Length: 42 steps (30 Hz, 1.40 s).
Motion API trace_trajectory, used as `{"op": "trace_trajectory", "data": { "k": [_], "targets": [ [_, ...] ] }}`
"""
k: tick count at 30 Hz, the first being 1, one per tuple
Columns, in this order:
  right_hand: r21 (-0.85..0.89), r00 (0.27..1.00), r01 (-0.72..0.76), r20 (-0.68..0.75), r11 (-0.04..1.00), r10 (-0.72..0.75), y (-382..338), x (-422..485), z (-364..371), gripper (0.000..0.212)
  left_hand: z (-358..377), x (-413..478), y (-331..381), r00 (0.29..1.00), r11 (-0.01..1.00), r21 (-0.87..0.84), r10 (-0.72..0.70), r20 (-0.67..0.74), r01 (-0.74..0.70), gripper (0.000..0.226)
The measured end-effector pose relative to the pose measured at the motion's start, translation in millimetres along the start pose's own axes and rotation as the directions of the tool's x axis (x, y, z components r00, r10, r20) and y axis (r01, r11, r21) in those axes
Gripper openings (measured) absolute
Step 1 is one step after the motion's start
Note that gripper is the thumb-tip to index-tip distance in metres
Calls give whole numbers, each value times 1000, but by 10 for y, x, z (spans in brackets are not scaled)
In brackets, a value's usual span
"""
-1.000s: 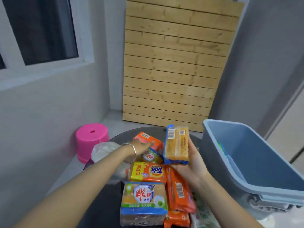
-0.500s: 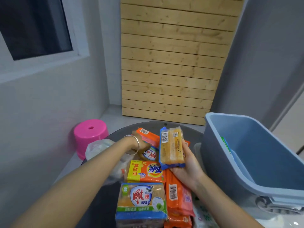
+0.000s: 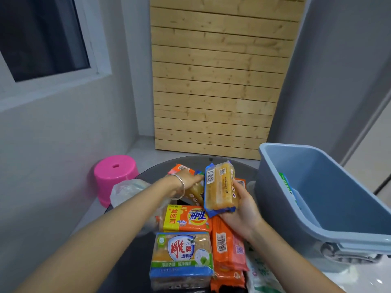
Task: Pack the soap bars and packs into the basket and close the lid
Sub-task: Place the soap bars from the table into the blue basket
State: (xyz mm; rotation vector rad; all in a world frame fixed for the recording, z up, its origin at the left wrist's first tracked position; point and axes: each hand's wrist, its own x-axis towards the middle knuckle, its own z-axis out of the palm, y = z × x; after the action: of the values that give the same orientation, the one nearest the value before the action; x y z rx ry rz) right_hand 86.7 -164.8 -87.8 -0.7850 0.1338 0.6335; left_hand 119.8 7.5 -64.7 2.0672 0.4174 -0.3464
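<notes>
Soap pack, yellow, clear-wrapped, blue-edged (image 3: 220, 187) | we find it gripped upright in right hand (image 3: 243, 212), lifted clear of the pile of wrapped soap packs (image 3: 186, 218), for transfer, we judge | left hand (image 3: 187, 179) at pile's far end, grip undeterminable | blue-grey plastic basket (image 3: 273, 199) just beside, mouth open, roomy; near rim to clear.

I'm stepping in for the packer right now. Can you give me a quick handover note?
Right hand: holds a yellow pack upright above the table.
Left hand: among the far packs; grip hidden.
Basket: at right, open, a green pack inside.
Done: little. Left: yellow pack, Tide pack, orange packs and others on the table, then the lid.
</notes>
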Motion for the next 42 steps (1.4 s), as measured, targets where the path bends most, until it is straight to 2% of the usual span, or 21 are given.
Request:
{"op": "trace_trajectory", "data": {
  "k": [2, 5, 6, 9, 13, 16, 18, 20, 21, 23, 25, 28, 30, 31, 33, 35, 38, 40, 42],
  "targets": [
    [-59, 999, 25, 36, 998, -22, -34, -69, 19, 53, -112, -59, -84, 999, 989, -151, 2, -34, -7, 42],
    [-286, 974, 195, 172, 938, -150, -88, -196, 84, 56, -312, -205, -244, 998, 934, -355, 5, -62, -27, 27],
    [-400, 954, 282, 217, 872, -208, -107, -243, 129, 55, -359, -264, -304, 998, 910, -413, 8, -68, -36, 22],
    [-660, 871, 489, 331, 571, -363, -123, -358, 283, 68, -471, -453, -487, 995, 830, -555, 6, -101, -61, 20],
    [-702, 768, 633, 514, 326, -383, -69, -417, 430, 85, -512, -731, -662, 995, 772, -627, 68, -77, -101, 14],
    [-770, 784, 611, 560, 182, -266, -63, -425, 488, 92, -457, -857, -782, 997, 749, -660, 68, -22, -66, 29],
    [-803, 818, 574, 555, 159, -151, -17, -433, 480, 94, -429, -922, -845, 996, 751, -660, 55, 77, 9, 28],
    [-825, 838, 546, 541, 148, -73, 77, -447, 446, 93, -411, -968, -869, 987, 745, -662, 38, 159, 78, 49],
    [-834, 844, 536, 532, 130, -65, 129, -461, 434, 92, -402, -1002, -862, 981, 758, -646, 45, 190, 91, 55],
    [-845, 847, 530, 523, 72, -95, 193, -473, 420, 91, -358, -1062, -816, 972, 826, -560, 84, 221, 57, 52],
    [-851, 849, 524, 520, 29, -97, 200, -502, 451, 91, -316, -1145, -762, 966, 856, -518, 124, 226, 12, 58],
    [-887, 888, 458, 460, 61, 8, 74, -581, 538, 84, -315, -1205, -694, 958, 868, -496, 153, 244, -12, 59],
    [-937, 933, 347, 348, 26, 88, -54, -685, 617, 71, -362, -1265, -631, 946, 893, -449, 178, 271, -39, 64],
    [-961, 952, 272, 275, 43, 130, -123, -749, 650, 67, -383, -1291, -589, 936, 901, -429, 202, 290, -62, 66],
    [-969, 949, 141, 190, 200, 251, -243, -879, 683, 53, -423, -1332, -449, 906, 903, -414, 262, 332, -110, 65],
    [-943, 941, 55, 159, 329, 298, -351, -1031, 675, 39, -430, -1384, -226, 876, 908, -385, 314, 365, -165, 48],
    [-890, 966, 16, 132, 455, 224, -608, -1247, 601, 42, -329, -1400, 251, 851, 926, -324, 325, 413, -197, 29],
    [-819, 982, 12, 119, 574, 149, -834, -1382, 539, 34, -192, -1409, 611, 848, 928, -335, 308, 431, -166, 32],
    [-749, 989, 28, 116, 662, 90, -1080, -1498, 475, 32, -12, -1397, 959, 874, 931, -304, 313, 372, -204, 38]
  ]
}}
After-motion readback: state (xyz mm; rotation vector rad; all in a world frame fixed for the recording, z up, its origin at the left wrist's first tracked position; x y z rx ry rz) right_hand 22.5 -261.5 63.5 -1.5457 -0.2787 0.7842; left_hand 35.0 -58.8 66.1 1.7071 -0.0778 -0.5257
